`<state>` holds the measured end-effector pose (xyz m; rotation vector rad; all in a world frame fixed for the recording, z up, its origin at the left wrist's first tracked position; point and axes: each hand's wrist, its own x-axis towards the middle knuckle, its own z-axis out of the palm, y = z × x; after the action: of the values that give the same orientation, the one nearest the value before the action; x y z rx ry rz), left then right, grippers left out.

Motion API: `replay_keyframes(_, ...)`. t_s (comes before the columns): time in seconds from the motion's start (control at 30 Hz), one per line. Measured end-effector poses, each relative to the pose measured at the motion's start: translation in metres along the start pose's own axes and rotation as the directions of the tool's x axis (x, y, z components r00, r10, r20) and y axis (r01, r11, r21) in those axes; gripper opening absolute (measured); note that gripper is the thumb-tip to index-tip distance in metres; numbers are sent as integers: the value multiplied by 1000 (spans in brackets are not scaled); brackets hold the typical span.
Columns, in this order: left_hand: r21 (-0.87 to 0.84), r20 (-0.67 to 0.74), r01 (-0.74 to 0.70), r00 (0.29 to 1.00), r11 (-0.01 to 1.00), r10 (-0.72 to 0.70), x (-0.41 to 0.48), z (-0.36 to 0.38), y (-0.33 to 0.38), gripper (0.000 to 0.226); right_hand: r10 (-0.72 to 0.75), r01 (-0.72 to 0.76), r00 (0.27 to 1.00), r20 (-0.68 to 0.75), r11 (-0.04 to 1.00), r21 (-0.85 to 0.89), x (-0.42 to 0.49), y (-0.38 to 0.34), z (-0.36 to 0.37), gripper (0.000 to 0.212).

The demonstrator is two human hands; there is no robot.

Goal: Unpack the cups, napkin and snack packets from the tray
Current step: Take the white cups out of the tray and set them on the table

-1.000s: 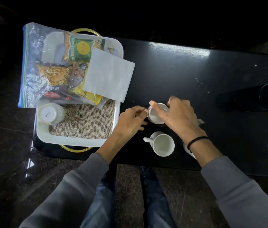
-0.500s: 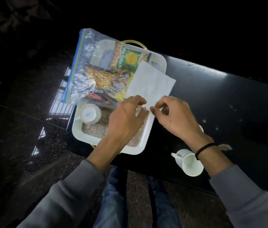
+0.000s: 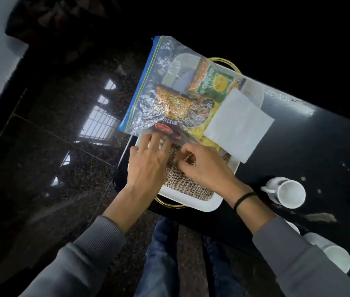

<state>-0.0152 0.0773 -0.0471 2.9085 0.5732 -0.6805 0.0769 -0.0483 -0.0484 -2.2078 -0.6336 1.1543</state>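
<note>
Where it overlies the tray (image 3: 208, 205), the snack bag (image 3: 169, 103) points its zip left.

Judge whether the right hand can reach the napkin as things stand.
Probably yes. The napkin lies uncovered atop the snack bag, just beyond the right hand, with nothing between them.

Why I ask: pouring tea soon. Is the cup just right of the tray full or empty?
Empty: the cup stands mouth up on the table, its white inside bare.
</note>
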Motion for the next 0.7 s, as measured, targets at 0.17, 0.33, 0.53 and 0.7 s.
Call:
replay_keyframes(0.17, -45, 7, -57, 998, 997, 57, 7, 3, -5, 59, 33, -34, 999, 34, 999, 28, -4, 9, -2, 16)
replay_keyframes(0.33, -501, -94, -47, 996, 864, 0, -1, -1, 0, 64, 61, -56, 998, -25, 985, 161, -13, 25, -7, 23)
replay_keyframes(0.53, -910, 259, 278, 960, 308, -103, -4, -16, 30, 67, 73, 2, 991, -113, 831, 556, -38, 45, -23, 36)
replay_keyframes(0.7, -922, 379, 380, 925, -71, 22, 1, -21, 71, 57, 98, 57, 979, -178, 707, 705, -63, 66, -53, 30)
